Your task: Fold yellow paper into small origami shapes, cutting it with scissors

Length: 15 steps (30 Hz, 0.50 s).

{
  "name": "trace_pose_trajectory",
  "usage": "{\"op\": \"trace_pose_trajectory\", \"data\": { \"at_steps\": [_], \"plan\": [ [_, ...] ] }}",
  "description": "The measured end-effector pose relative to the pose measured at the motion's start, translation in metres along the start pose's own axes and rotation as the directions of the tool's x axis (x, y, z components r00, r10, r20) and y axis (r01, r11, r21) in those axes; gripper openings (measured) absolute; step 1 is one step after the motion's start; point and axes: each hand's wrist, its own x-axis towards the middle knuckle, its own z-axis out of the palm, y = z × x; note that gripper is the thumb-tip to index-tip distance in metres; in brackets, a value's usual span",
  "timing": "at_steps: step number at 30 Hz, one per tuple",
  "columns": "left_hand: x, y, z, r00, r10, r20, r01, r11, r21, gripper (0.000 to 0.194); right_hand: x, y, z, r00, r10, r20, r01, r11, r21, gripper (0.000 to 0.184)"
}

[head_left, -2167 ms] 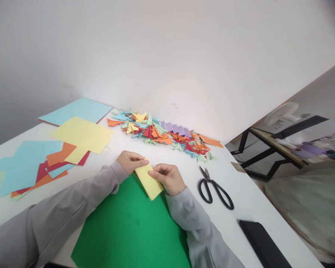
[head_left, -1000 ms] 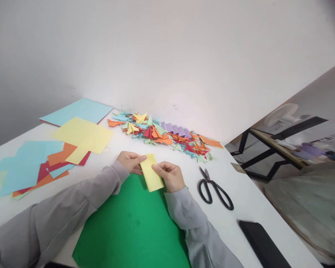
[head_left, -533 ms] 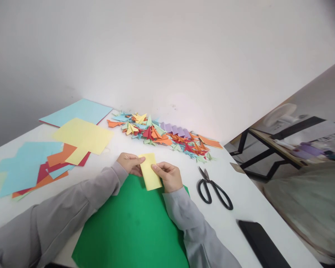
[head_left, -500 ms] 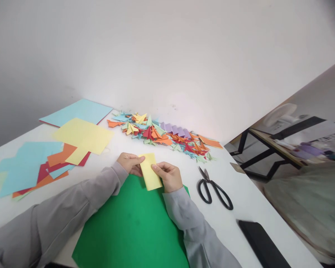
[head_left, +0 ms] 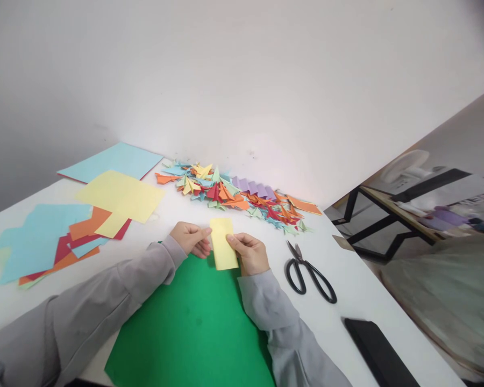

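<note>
A small rectangular piece of yellow paper is held up above a green sheet, its long side nearly upright. My right hand pinches the paper's right edge, thumb in front and fingers behind. At the upper left edge, my left hand has its thumb tip against the paper with the fingers curled; its exact contact is hard to make out. Black-handled scissors lie partly spread on the white table, to the right of my right hand.
Beyond my hands, a long heap of small folded paper planes lies along the wall. Loose coloured sheets and a blue sheet stack are at left. A flat black object lies at the right front, near the table edge.
Both hands have shifted slightly right with the yellow paper, which has turned more upright. The left thumb now reaches less far over the paper.
</note>
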Motion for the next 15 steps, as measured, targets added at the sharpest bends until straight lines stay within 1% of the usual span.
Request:
{"op": "trace_pose_trajectory", "data": {
  "at_steps": [4, 8, 12, 15],
  "plan": [
    [-0.0043, -0.0024, 0.0057, 0.999, 0.033, 0.037, -0.032, 0.999, -0.037, 0.043, -0.0026, -0.0011, 0.0025, 1.0, 0.012, 0.021, -0.013, 1.0, 0.024, 0.025],
    [-0.0074, -0.006, 0.0087, 0.997, 0.031, 0.069, -0.027, 0.998, -0.054, 0.044, -0.0067, -0.0018, 0.0076, 0.999, 0.018, 0.028, -0.019, 0.999, 0.041, 0.024],
    [-0.0071, -0.0051, 0.0069, 0.997, 0.025, 0.078, -0.029, 0.998, 0.05, 0.039, -0.006, 0.0004, 0.0085, 1.0, 0.001, -0.015, -0.001, 0.999, 0.051, 0.025],
    [-0.0073, -0.0037, 0.0066, 0.997, 0.033, 0.076, -0.04, 0.994, 0.102, 0.037, -0.0044, 0.0024, 0.0076, 1.0, -0.013, -0.023, 0.014, 0.999, 0.045, 0.025]
  ]
}}
